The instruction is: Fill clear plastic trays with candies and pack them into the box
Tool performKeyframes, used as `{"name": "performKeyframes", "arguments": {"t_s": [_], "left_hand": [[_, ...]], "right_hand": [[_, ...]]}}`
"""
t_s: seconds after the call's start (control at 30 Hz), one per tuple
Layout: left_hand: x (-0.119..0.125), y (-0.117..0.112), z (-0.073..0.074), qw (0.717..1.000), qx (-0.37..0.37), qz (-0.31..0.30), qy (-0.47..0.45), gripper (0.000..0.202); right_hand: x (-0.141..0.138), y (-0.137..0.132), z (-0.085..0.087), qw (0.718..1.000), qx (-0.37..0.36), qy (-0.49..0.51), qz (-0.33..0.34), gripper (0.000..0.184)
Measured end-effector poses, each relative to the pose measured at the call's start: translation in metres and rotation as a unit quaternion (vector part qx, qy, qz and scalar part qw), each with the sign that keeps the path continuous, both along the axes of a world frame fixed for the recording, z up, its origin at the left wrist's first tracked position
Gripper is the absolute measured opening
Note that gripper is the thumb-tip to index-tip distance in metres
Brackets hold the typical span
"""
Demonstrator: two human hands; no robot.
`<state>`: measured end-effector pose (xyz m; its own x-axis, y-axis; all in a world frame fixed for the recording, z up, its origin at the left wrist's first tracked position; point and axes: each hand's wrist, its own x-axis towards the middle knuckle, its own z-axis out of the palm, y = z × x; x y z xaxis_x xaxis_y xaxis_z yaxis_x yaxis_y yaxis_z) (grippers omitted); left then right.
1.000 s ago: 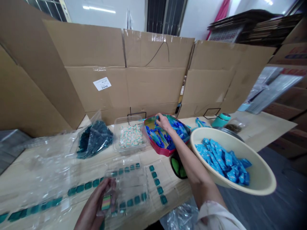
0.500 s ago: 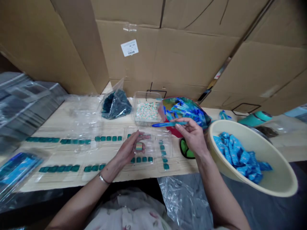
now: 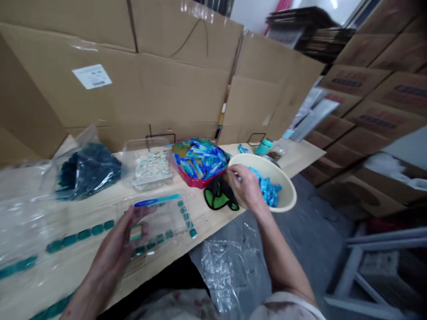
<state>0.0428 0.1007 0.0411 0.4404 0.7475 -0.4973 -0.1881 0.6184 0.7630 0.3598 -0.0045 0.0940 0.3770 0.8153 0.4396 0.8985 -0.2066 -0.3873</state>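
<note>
A: Why does the left hand (image 3: 116, 242) grip the clear tray (image 3: 163, 222) at its left side?
B: Its fingers, closed on that edge, apparently steady the tray. The blue stick (image 3: 156, 201) lies along the far side; the striped block (image 3: 135, 233) is beside the fingers.
A: State the right hand (image 3: 248, 186).
B: Fingers bent near the cream basin (image 3: 291, 200); whether they pinch anything cannot be told. Blue packets (image 3: 271, 191) lie inside, presumably for easy reach.

The left grip (image 3: 116, 242) is curled inward, its bare forearm (image 3: 87, 284) slanting forward and to the right; the right forearm (image 3: 275, 246), also bare, reaches farther ahead, the right grip (image 3: 246, 184) knuckles-up with bent fingers (image 3: 238, 168).
</note>
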Motion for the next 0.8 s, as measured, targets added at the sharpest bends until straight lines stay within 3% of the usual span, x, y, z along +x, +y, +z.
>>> {"name": "performKeyframes", "arguments": {"t_s": [0.07,0.1,0.17,0.37,0.5,0.57,0.63,0.7,0.8], "left_hand": [[-0.002,-0.001,-0.001,1.000,0.000,-0.002,0.010,0.046],[-0.002,-0.003,-0.001,1.000,0.000,-0.004,0.013,0.046],[0.001,-0.007,0.000,1.000,0.002,-0.004,0.012,0.046],[0.009,-0.018,0.004,0.999,0.035,-0.027,-0.022,0.040],[0.006,-0.022,0.000,0.996,0.059,-0.021,-0.068,0.037],[0.004,-0.022,-0.004,0.995,0.066,-0.015,-0.077,0.037],[0.001,-0.023,-0.008,0.993,0.078,-0.011,-0.088,0.037],[-0.001,-0.026,-0.012,0.991,0.090,-0.010,-0.102,0.037],[-0.006,-0.033,-0.016,0.988,0.103,-0.004,-0.113,0.039]], "right_hand": [[0.045,-0.021,0.002,0.975,-0.162,-0.042,-0.143,0.020],[0.065,-0.029,-0.001,0.952,-0.248,-0.036,-0.178,0.015],[0.096,-0.038,-0.011,0.930,-0.310,-0.022,-0.199,0.007],[0.128,-0.046,-0.046,0.939,-0.296,-0.011,-0.174,0.011],[0.127,-0.053,-0.045,0.960,-0.229,-0.018,-0.158,0.017],[0.113,-0.051,-0.036,0.980,-0.137,0.000,-0.144,0.016],[0.079,-0.044,-0.023,0.995,-0.049,0.056,-0.073,0.016],[0.028,-0.033,-0.012,0.992,-0.011,0.103,0.070,0.020],[-0.056,-0.011,-0.004,0.958,-0.049,0.110,0.262,0.025]]}}
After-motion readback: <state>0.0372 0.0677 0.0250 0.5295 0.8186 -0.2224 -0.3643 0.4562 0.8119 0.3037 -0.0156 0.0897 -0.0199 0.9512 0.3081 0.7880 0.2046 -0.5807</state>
